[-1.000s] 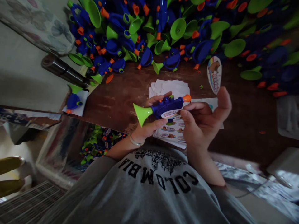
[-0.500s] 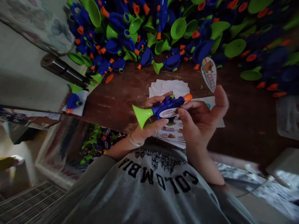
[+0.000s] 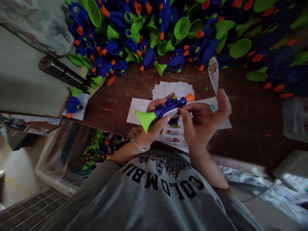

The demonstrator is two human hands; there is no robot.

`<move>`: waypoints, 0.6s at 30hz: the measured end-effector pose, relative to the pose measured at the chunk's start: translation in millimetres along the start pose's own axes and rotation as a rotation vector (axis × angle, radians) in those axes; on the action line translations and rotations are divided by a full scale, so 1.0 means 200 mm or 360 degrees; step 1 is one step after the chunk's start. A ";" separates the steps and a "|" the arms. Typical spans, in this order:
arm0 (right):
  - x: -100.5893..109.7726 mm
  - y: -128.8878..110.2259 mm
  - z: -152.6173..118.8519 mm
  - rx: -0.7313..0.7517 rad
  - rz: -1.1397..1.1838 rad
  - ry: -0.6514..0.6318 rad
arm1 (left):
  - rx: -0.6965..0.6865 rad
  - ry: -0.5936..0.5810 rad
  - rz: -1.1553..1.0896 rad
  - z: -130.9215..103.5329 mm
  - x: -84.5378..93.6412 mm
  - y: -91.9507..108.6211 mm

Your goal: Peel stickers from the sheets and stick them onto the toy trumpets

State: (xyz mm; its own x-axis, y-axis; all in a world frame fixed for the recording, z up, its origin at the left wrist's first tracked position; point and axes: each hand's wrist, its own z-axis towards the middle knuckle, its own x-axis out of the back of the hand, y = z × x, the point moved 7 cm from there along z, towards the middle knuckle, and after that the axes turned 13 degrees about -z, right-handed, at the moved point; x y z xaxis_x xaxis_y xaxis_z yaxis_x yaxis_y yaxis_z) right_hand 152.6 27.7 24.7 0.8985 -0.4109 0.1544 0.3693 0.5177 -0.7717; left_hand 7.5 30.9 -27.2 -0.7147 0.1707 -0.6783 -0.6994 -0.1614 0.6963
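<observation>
My left hand holds a blue toy trumpet with a green bell and an orange mouthpiece, the bell pointing left. On its side lies an oval sticker with a bear and rainbow print. The thumb and forefinger of my right hand pinch the right end of that sticker. A second sticker stands up from the tip of another raised finger of the same hand. Beneath the trumpet is a sticker sheet on white papers.
Many blue, green and orange toy trumpets are heaped along the table's back. A dark flask lies at the left, near a single trumpet on paper. Below the left edge, a box holds more trumpets.
The sticker on my raised finger has turned and looks narrower. Both hands and the trumpet have shifted slightly. White paper now shows left of the trumpet.
</observation>
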 end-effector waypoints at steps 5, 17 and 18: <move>-0.01 0.01 0.00 -0.0151 -0.0165 -0.0093 | -0.0039 -0.0008 0.0092 0.00 0.00 0.00; -0.03 -0.05 0.02 -0.0067 -0.0111 -0.0007 | -0.0129 -0.0068 0.0157 0.01 -0.03 0.06; -0.03 -0.05 0.02 -0.0043 -0.0123 -0.0001 | -0.0127 -0.0099 0.0144 0.01 -0.04 0.07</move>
State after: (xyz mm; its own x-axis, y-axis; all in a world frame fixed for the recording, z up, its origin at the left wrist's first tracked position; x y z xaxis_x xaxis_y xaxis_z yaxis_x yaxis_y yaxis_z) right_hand 144.2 27.6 34.5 0.8678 -0.4482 0.2146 0.4311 0.4640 -0.7738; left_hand 3.5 28.6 -11.2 -0.7748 0.2116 -0.5957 -0.6322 -0.2553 0.7315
